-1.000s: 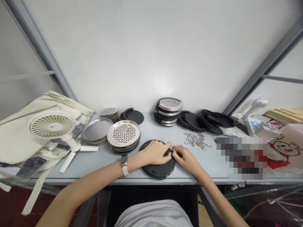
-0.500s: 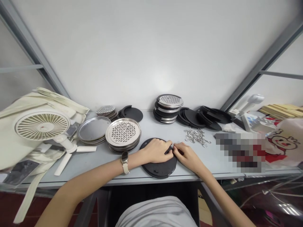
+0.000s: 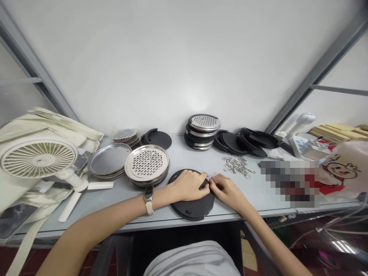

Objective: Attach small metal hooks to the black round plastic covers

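Observation:
A round black plastic disc (image 3: 192,207) lies flat near the front edge of the table. My left hand (image 3: 191,186), with a watch on its wrist, rests across the disc, its fingers curled and closed at the disc's right rim. My right hand (image 3: 225,189) is closed in a pinch at that same rim, its fingertips meeting those of the left. A small silvery piece (image 3: 207,179) shows between the fingertips, too small to name for sure. Bent metal wire clips (image 3: 238,165) lie in a loose pile beyond my right hand.
Left of the disc stand stacked metal grater plates (image 3: 147,163) and plain round metal trays (image 3: 109,159). Behind are a stack of black-rimmed graters (image 3: 204,122) and black plastic parts (image 3: 234,142). A white fan (image 3: 40,159) and a cream bag (image 3: 57,122) occupy the left end.
The view has shifted slightly, so the fan and stacks appear further left. Both hands keep the same hold at the disc's rim.

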The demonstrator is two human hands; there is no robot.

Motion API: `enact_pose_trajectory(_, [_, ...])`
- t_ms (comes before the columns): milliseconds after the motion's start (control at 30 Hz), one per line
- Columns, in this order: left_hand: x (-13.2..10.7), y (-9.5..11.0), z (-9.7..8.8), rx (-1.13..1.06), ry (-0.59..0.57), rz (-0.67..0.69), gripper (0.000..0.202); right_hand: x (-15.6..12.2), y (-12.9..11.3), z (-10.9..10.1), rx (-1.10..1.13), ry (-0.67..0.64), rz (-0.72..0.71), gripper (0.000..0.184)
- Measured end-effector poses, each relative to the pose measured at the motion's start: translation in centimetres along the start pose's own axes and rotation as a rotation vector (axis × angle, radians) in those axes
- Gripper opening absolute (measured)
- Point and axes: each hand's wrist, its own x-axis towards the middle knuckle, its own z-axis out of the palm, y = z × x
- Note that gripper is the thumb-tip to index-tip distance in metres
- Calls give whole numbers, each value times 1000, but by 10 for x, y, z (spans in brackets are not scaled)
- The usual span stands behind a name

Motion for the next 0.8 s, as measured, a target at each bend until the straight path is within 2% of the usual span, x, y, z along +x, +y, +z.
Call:
enact_pose_trajectory(400, [0,-3,-2,-5,-6,38,16,0,3,2,-7,-3,-10,37])
enact_pose_trajectory(800, [-1,-4,-4,-2,-17,52,20,0,2,-2,34,-36,-43,37])
